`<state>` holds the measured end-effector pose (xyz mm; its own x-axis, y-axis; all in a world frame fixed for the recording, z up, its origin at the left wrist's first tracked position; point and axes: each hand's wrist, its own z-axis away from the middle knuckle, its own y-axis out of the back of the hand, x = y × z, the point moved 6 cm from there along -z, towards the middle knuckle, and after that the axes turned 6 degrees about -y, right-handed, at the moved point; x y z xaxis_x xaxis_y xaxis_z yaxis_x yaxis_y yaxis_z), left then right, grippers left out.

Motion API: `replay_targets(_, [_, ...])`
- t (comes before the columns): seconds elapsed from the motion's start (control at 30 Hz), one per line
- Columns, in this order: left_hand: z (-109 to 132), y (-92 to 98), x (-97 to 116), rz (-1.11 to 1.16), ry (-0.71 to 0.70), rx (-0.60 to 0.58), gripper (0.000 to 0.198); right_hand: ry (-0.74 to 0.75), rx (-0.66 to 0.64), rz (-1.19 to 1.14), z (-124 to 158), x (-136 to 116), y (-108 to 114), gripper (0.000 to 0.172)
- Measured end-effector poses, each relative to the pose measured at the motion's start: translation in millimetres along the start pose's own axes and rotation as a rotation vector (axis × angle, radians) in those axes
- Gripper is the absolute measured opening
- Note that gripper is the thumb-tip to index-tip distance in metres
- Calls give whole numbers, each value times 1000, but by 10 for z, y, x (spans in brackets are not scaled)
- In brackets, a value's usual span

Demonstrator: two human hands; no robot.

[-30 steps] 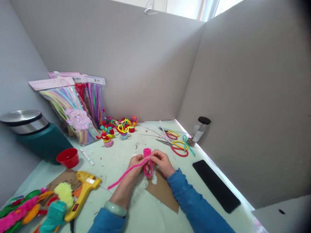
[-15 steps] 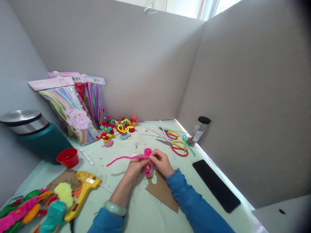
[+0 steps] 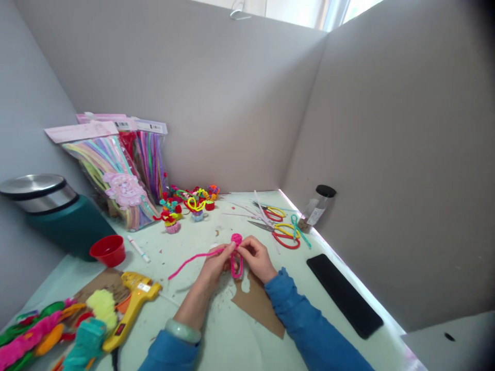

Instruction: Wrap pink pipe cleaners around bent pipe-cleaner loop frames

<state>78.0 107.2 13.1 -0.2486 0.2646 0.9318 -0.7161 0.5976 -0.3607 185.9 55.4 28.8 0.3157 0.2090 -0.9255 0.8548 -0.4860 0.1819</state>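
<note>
A bright pink pipe cleaner (image 3: 193, 258) is bent into a shape with a coiled round top and a long narrow loop below, and a loose tail runs out to the left. My left hand (image 3: 215, 265) is closed on it just under the coil, thumb uppermost. From the other side my right hand (image 3: 257, 257) pinches the same spot between thumb and fingertips. The fingers cover the place where the tail meets the loop. Beneath the hands lies a cut piece of brown cardboard (image 3: 260, 304).
Left: yellow glue gun (image 3: 133, 306), red cup (image 3: 108, 251), teal bottle (image 3: 65, 216), bags of pipe cleaners (image 3: 116, 175). Several small colourful pipe-cleaner pieces (image 3: 197, 205) stand at the back. Right: scissors (image 3: 284, 234), a clear jar (image 3: 315, 208) and a black phone (image 3: 344, 296).
The pink tail's free end has swung downward, toward me. My left thumb has moved up nearer the coil, and the coiled top has shifted slightly right.
</note>
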Motion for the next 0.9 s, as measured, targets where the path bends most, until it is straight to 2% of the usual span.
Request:
replay_targets(0.17, [-12, 2, -15, -36, -34, -3, 32, 10, 28, 36, 12, -12, 9, 13])
replay_targets(0.43, [-23, -11, -32, -77, -25, -22, 31, -98, 33, -41, 12, 115, -22, 7])
replay_targets(0.67, [-14, -27, -50, -95, -29, -11, 33, 28, 64, 134, 21, -8, 9, 7])
replay_targets(0.9, [-70, 55, -98, -86, -24, 84, 42, 116, 34, 212, 62, -179, -27, 11])
